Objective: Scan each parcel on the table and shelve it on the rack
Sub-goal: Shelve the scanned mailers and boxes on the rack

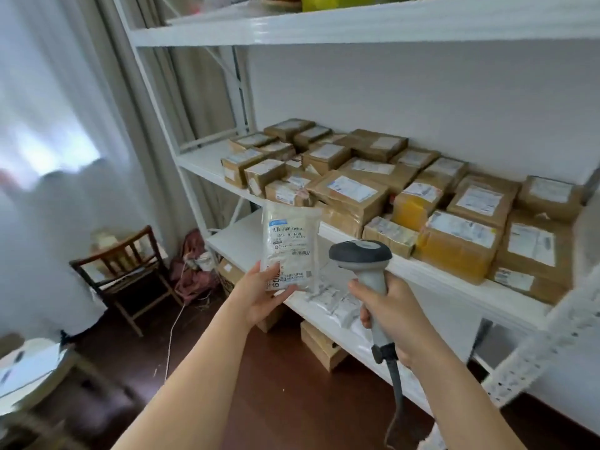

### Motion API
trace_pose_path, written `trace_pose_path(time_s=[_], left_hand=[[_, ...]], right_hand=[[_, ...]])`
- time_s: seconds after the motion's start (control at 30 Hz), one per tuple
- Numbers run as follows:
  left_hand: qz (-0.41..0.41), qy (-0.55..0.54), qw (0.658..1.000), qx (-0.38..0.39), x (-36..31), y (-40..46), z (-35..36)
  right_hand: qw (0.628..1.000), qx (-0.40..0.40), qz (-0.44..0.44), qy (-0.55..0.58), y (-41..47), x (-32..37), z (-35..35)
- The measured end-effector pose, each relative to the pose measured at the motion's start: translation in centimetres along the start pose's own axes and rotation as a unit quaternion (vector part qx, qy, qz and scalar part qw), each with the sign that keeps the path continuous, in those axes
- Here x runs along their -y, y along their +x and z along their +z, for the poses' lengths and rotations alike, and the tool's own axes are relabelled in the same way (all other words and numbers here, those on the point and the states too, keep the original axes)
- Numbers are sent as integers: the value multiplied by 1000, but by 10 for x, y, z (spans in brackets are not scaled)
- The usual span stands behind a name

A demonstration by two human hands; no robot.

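The left hand (259, 295) grasps a white poly parcel (290, 248) by its lower edge, thumb across the front, fingers behind. The parcel stands upright, its printed label toward the camera, in the air in front of the rack (422, 267), level with the front lip of the middle shelf and touching no shelf.

The right hand (394, 315) is clenched around the grey handle of a barcode scanner (367, 264). The scanner's dark head sits just right of the parcel, apart from it, also in front of the rack. Its cable (396, 397) hangs down from the handle base.

On the rack's middle shelf lie many brown cardboard boxes (350, 190) with white labels, packed close together; two yellow-taped ones (454, 245) sit toward its front edge. On the shelf below lie several flat white mailers (334, 302), behind the scanner. Under the rack, cardboard boxes rest on the dark floor (321, 347).

Left of the rack stand a wooden chair (130, 271) and a pale curtain (58, 157). A reddish bundle of cloth (191, 271) lies between chair and rack.
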State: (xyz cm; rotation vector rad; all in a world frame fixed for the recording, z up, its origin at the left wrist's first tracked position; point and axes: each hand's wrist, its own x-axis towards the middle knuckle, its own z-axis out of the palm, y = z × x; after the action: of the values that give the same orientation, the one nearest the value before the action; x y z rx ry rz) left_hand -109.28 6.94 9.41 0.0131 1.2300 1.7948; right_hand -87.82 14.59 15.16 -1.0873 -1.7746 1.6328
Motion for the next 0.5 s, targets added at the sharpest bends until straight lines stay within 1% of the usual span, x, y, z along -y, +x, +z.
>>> trace_pose_path(time_s=[0.17, 0.3, 0.37, 0.5], left_hand=[[45, -18, 998, -47, -79, 45, -59], [66, -43, 992, -97, -136, 93, -120], [76, -53, 989, -117, -165, 125, -150], [71, -88, 985, -134, -230, 191, -193]], right_hand=[[997, 78, -2, -3, 84, 33, 91], [993, 121, 3, -11, 141, 46, 173], [991, 132, -6, -20, 171, 54, 214], [993, 120, -4, -6, 225, 73, 286]])
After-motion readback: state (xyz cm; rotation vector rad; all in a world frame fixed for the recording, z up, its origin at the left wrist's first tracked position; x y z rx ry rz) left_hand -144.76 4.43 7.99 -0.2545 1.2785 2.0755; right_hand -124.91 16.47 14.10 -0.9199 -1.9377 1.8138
